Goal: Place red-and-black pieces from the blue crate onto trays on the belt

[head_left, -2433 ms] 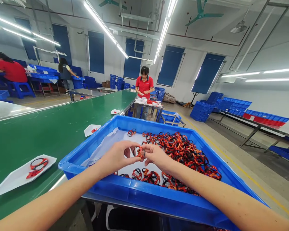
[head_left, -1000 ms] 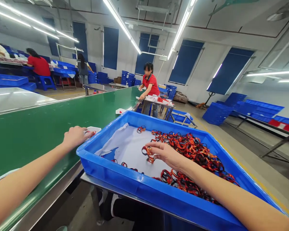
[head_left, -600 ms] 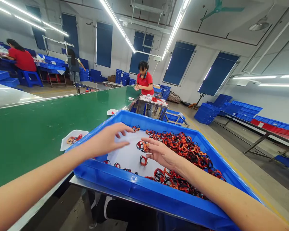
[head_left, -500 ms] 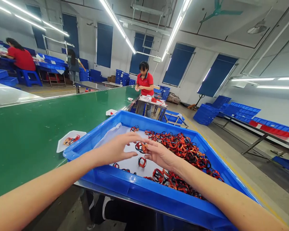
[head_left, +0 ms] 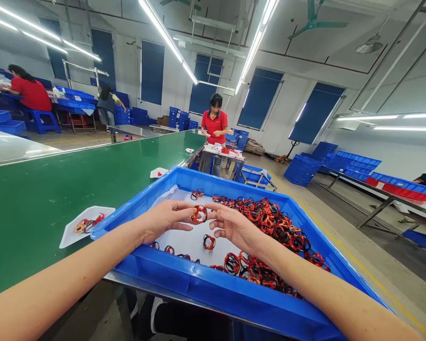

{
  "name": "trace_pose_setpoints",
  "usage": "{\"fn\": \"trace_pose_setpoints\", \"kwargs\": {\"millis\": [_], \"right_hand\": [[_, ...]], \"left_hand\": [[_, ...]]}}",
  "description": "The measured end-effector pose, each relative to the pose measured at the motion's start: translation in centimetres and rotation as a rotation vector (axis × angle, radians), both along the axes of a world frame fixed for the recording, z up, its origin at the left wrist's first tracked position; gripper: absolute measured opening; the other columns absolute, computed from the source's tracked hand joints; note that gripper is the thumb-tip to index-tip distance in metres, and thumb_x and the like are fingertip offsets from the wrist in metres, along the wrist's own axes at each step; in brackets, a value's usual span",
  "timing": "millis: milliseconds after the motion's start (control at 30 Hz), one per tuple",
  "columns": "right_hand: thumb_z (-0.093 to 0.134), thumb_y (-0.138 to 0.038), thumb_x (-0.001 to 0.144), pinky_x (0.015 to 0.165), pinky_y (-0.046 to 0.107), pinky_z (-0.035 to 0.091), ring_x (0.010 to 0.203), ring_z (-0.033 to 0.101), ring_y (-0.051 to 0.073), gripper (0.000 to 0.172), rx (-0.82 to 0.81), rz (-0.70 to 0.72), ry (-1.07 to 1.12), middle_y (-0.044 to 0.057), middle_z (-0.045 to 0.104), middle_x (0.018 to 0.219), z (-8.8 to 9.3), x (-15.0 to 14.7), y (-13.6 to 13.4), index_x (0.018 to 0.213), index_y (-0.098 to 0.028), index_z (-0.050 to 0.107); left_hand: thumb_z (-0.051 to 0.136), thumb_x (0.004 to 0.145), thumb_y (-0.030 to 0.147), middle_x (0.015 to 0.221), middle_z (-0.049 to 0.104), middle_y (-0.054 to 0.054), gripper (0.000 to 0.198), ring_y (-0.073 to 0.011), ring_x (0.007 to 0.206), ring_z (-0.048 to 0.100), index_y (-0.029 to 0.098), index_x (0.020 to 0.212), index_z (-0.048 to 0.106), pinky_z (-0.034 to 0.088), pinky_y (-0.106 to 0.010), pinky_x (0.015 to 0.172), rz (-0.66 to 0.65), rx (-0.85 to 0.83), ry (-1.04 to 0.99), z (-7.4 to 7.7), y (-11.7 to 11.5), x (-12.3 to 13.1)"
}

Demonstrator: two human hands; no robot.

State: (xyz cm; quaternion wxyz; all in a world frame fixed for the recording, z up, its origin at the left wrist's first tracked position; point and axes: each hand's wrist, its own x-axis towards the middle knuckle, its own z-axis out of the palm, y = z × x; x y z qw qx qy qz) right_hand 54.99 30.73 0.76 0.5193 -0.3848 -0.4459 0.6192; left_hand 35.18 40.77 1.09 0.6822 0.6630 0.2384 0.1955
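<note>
Your left hand (head_left: 163, 219) had its fingers pinched on a red-and-black band (head_left: 199, 214); your right hand (head_left: 237, 228) had parted fingers at the band's right side, contact unclear. The band was up over the tray (head_left: 195, 271), left of its middle. Step in hand, likely: handling one band two-handed. The next move seemed to call for a steady left pinch and right fingers lined up with the band's rim. Below, a loose band (head_left: 209, 242) lay toward the tray's near edge; the heap (head_left: 266, 218) filled its right side. A white dish (head_left: 66, 236) with orange-and-red pieces (head_left: 87, 226) sat on the green belt (head_left: 53, 189), by the tray's left corner.
</note>
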Motion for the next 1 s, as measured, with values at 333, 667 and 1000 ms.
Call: {"fn": "trace_pose_setpoints", "kwargs": {"millis": [333, 667, 1000], "right_hand": [[0.052, -0.033, 0.086, 0.058, 0.027, 0.051, 0.081, 0.061, 0.017, 0.033, 0.341, -0.075, -0.403, 0.011, 0.063, 0.109, 0.8, -1.3, -0.9, 0.116, -0.020, 0.058], [0.052, -0.021, 0.081, 0.062, 0.027, 0.048, 0.071, 0.059, 0.013, 0.027, 0.392, -0.165, -1.107, 0.006, 0.062, 0.101, -3.0, 0.2, 0.5, 0.107, -0.020, 0.059], [0.069, -0.035, 0.068, 0.081, 0.032, 0.045, 0.082, 0.058, 0.019, 0.059, 0.260, 0.050, -1.399, 0.008, 0.056, 0.114, -6.2, 1.8, 0.9, 0.123, -0.021, 0.054]], "left_hand": [[0.066, 0.075, 0.038, 0.095, 0.070, -0.008, 0.030, -0.0202, 0.091, 0.065, 0.016, 0.095, 0.070, 0.051, -0.033, 0.082, 0.107, 0.020, -0.022, -0.3, -0.1, 0.3], [0.072, 0.072, 0.026, 0.078, 0.067, -0.001, 0.026, -0.0068, 0.059, 0.061, 0.015, 0.095, 0.065, 0.052, -0.018, 0.059, 0.087, -0.283, -0.309, 0.5, 0.0, -0.3], [0.072, 0.071, 0.027, 0.068, 0.056, 0.003, 0.028, -0.0014, 0.044, 0.043, 0.012, 0.094, 0.065, 0.047, -0.018, 0.049, 0.010, -0.304, -0.392, 1.1, -0.7, -0.8]]}}
